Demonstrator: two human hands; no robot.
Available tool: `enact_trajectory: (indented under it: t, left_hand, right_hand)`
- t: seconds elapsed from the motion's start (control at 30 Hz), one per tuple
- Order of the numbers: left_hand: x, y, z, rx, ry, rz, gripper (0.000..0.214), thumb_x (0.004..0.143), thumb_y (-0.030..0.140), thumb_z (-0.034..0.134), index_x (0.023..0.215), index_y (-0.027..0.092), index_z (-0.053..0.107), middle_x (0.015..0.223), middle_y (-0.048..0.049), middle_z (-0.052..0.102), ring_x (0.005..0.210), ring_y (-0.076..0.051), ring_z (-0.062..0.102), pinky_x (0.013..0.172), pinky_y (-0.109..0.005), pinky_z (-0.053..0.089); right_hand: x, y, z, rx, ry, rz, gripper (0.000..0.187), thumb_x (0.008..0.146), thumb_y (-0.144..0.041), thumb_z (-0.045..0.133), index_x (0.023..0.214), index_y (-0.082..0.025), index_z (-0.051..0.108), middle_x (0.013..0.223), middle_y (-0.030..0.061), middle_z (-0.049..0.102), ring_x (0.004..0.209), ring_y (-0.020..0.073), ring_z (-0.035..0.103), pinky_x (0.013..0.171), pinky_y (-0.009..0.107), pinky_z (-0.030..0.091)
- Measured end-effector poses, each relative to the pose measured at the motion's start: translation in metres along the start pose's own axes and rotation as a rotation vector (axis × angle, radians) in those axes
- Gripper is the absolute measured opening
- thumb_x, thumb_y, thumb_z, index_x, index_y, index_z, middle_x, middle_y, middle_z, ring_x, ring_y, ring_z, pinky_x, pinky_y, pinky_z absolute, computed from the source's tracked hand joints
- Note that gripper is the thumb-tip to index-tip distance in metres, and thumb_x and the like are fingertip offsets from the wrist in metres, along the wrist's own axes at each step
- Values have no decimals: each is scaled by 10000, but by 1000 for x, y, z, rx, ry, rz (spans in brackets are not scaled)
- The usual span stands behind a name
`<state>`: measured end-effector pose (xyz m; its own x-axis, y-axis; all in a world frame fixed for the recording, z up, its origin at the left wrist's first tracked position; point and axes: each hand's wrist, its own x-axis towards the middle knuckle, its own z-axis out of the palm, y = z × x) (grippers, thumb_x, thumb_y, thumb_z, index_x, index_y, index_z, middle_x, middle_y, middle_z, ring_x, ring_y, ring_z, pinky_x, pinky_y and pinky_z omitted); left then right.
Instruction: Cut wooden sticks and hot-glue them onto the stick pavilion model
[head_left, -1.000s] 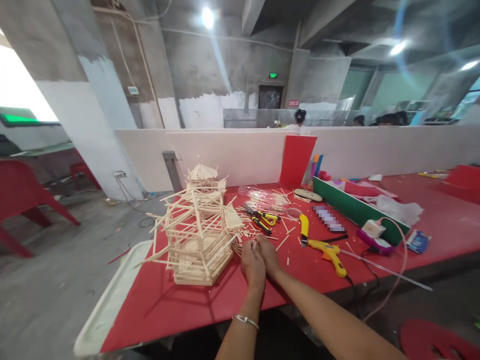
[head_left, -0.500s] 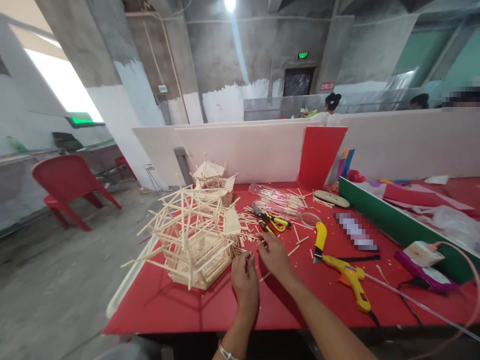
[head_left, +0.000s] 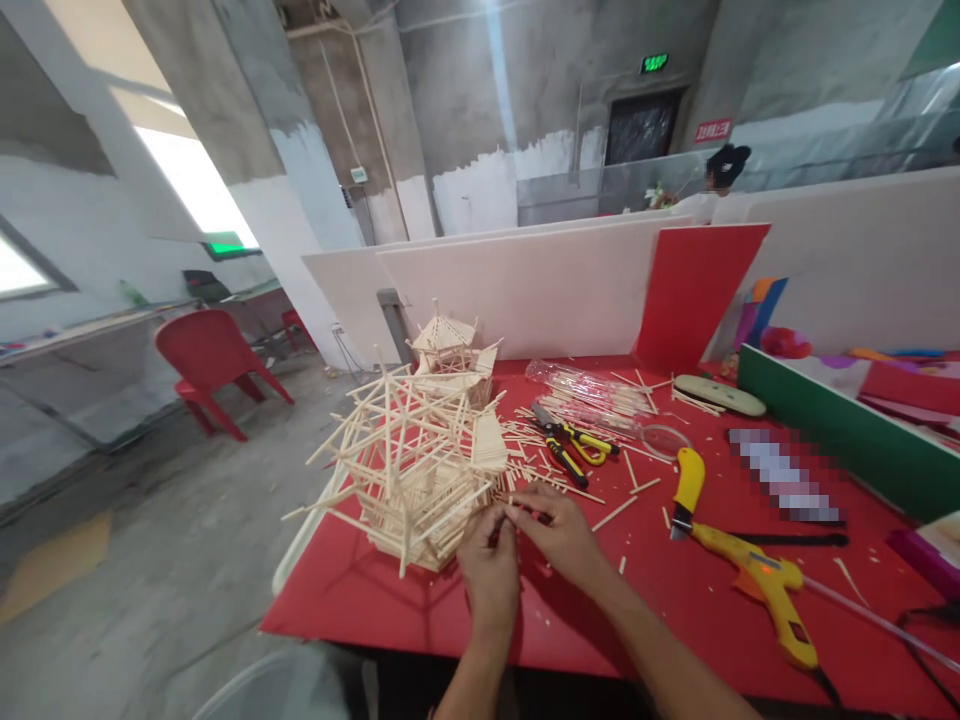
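A tower model built of thin wooden sticks (head_left: 420, 450) stands on the red tabletop (head_left: 645, 610). My left hand (head_left: 489, 565) and my right hand (head_left: 556, 530) meet just right of the model's base, fingertips pinched together over the loose wooden sticks (head_left: 555, 480). What they pinch is too small to make out. Yellow-handled cutters (head_left: 571, 447) lie just beyond my right hand.
A yellow hot glue gun (head_left: 765, 585) and a yellow utility knife (head_left: 685, 485) lie to the right. A clear stick packet (head_left: 592, 390), white partition boards (head_left: 540, 290), a red sheet (head_left: 694, 295) and a green box edge (head_left: 840, 435) lie behind. A red chair (head_left: 214, 365) stands left.
The view has swung left and closer. My hands parted half a second ago, then came together again beside the model's base.
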<state>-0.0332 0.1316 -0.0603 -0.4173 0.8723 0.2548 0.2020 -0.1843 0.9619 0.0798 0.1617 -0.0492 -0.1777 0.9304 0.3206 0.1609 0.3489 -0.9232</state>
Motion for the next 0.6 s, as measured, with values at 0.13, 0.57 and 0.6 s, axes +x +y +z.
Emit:
enact_trajectory:
  t: [0.13, 0.57, 0.6]
  left_hand:
    - [-3, 12, -9, -86, -14, -99, 176, 744, 306, 663, 832, 187, 759, 783, -53, 706, 673, -173, 638, 576, -257, 513]
    - [-6, 49, -25, -781, 204, -621, 383, 474, 197, 895, 793, 154, 687, 605, 31, 645, 472, -52, 544, 425, -132, 435]
    - [-5, 51, -25, -814, 220, -659, 406, 462, 168, 893, 815, 156, 693, 641, 25, 661, 480, -48, 551, 433, -132, 447]
  right_hand:
    - [-2, -5, 4, 70, 40, 17, 210, 844, -390, 643, 906, -226, 758, 906, 57, 682, 833, 179, 640, 677, 267, 523]
    - [-15, -35, 8, 84, 109, -25, 184, 881, -359, 618, 927, -228, 738, 829, 32, 723, 732, 156, 658, 647, 258, 532]
    - [-14, -36, 12, 40, 171, -71, 172, 885, -344, 617, 939, -240, 744, 834, 30, 721, 734, 155, 653, 647, 260, 528]
